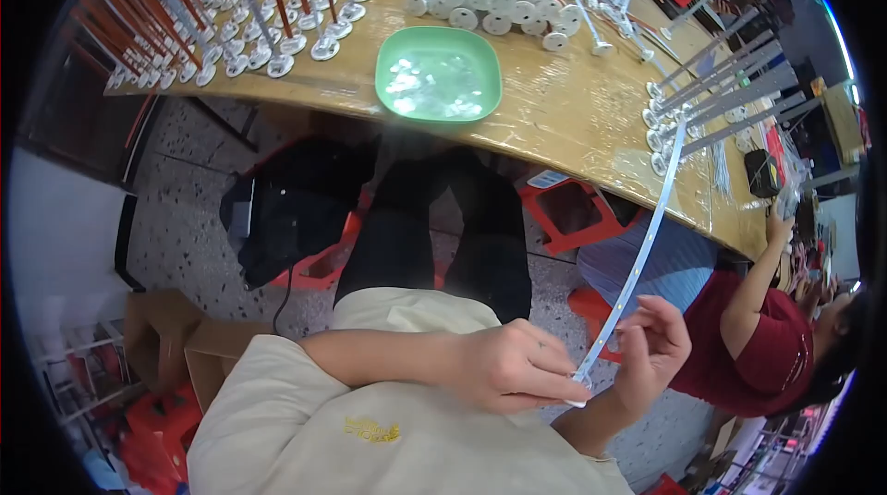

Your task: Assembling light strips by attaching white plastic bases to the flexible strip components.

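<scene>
Wooden table point(573, 107) beyond, left hand point(513, 366) and right hand point(651, 347) pinching white strip point(637, 259) (long axis rising toward table)

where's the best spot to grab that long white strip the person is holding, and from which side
Probably the near end of the long white strip, low by the lap, where the left hand and right hand already pinch it. It is thin and flat and slants up toward the table edge, so pinching its flat faces from either side, fingers across its width, should steady it; the free upper length looks likely to bend.
</scene>
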{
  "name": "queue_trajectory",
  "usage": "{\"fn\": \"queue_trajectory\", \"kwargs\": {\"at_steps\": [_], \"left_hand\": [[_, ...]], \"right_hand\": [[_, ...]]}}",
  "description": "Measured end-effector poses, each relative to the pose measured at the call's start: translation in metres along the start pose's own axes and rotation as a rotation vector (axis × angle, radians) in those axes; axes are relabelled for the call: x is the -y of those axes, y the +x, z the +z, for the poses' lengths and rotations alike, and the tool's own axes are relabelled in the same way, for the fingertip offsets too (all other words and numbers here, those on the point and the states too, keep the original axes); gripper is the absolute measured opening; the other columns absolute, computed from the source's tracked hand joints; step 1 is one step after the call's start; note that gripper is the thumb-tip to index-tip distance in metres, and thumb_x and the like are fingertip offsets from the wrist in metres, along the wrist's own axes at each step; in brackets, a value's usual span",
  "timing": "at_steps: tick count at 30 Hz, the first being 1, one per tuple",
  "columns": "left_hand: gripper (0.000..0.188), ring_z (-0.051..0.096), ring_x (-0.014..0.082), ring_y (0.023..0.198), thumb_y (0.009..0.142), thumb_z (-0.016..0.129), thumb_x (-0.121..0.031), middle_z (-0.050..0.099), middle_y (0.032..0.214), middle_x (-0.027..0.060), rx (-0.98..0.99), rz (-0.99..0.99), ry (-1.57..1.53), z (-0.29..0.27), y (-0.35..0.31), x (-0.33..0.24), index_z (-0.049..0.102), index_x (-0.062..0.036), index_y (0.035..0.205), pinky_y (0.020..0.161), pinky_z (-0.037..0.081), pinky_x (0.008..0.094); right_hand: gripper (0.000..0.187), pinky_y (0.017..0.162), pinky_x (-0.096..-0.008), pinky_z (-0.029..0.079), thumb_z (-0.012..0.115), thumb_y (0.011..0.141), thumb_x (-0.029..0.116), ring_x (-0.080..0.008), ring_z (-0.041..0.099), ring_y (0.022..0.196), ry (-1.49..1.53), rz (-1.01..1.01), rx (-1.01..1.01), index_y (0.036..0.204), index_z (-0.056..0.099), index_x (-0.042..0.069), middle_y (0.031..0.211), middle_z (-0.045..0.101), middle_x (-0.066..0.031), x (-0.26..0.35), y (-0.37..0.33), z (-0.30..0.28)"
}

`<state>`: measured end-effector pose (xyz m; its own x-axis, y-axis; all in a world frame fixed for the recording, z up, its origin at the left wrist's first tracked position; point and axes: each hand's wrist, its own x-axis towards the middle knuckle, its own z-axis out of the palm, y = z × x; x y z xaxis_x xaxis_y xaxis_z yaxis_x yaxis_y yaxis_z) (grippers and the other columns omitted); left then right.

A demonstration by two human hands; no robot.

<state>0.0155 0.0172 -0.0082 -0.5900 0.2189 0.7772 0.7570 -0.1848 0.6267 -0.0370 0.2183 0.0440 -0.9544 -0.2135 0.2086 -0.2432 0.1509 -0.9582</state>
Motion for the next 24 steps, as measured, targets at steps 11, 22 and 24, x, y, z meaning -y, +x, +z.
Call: {"fn": "queue_trajectory", "kwargs": {"at_steps": [11, 22, 24], "left_hand": [[0.017, 0.071, 0.0149, 0.076, 0.093, 0.064, -0.006, 0.074, 0.084, 0.0132, -0.22, -0.692, -0.133, -0.036, -0.07, -0.011, 0.072, 0.0031, 0.106, 0.071, 0.056, 0.0258], [0.019, 0.07, 0.0161, 0.086, 0.095, 0.063, -0.003, 0.072, 0.098, 0.012, -0.725, -0.728, -0.441, -0.056, -0.106, 0.025, 0.069, 0.0064, 0.111, 0.077, 0.061, 0.0292], [0.019, 0.07, 0.0165, 0.086, 0.095, 0.063, -0.003, 0.072, 0.098, 0.0121, -0.714, -0.723, -0.431, -0.059, -0.107, 0.025, 0.069, 0.0063, 0.111, 0.077, 0.061, 0.0295]], "right_hand": [[0.009, 0.069, -0.022, 0.05, 0.071, 0.086, 0.0, -0.011, 0.065, 0.075, -0.341, -0.191, 0.17, 0.092, 0.07, -0.005, 0.081, 0.069, -0.0067, 0.024, 0.111, 0.079], [0.02, 0.077, -0.0368, 0.056, 0.069, 0.076, 0.002, -0.0309, 0.071, 0.08, -0.846, -0.531, 0.637, 0.095, 0.074, 0.001, 0.088, 0.072, -0.0181, -0.008, 0.239, 0.254], [0.022, 0.079, -0.0376, 0.056, 0.072, 0.074, 0.001, -0.0314, 0.071, 0.083, -0.92, -0.518, 0.706, 0.095, 0.075, 0.001, 0.089, 0.073, -0.0178, -0.012, 0.249, 0.265]]}}
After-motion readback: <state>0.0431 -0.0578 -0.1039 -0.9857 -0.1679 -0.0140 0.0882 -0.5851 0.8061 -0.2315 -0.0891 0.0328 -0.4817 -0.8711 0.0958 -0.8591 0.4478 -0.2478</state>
